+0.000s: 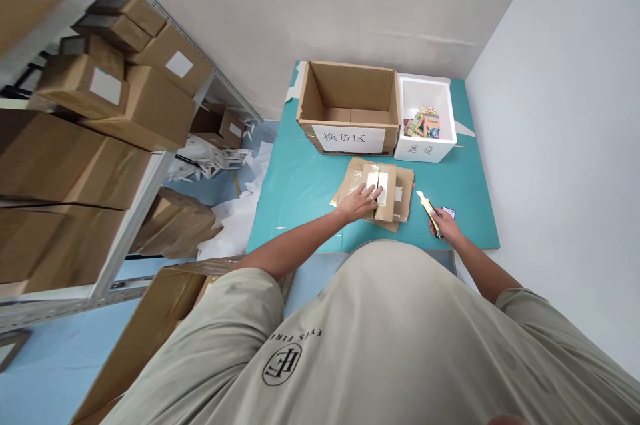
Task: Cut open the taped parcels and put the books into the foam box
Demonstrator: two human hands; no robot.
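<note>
Well, at the far left a white shelf (131, 208) is full of brown boxes (155, 108). Next comes the green table (280, 192). At its back stands a big brown box (357, 88) with its top open and a white sign on its front.

In front of that box is the left hand (359, 204). Its fingers are spread out and rest on top of a small brown package (385, 208); they do not seem to grip it. The package lies near the front of the table, on some flat cardboard (403, 182). It has a pale label and a dark line down the top. Its long side seems to run from the person toward the back wall, but the hand hides part of it.

To the right of the big box, and just beside it, is a white foam box (433, 150) with small bright packs (425, 124) inside.

Nearer the person, a yellow and black cutter (430, 213) is in the right hand (447, 224), with the fingers closed around it. It is long and thin, and its tip points away from the person and a bit left, apart from the package. A phone (449, 212) lies beside that hand.

I think this is a holding step, with the cutter ready. Any cut would need a steady package and left fingers away from the blade.
</note>
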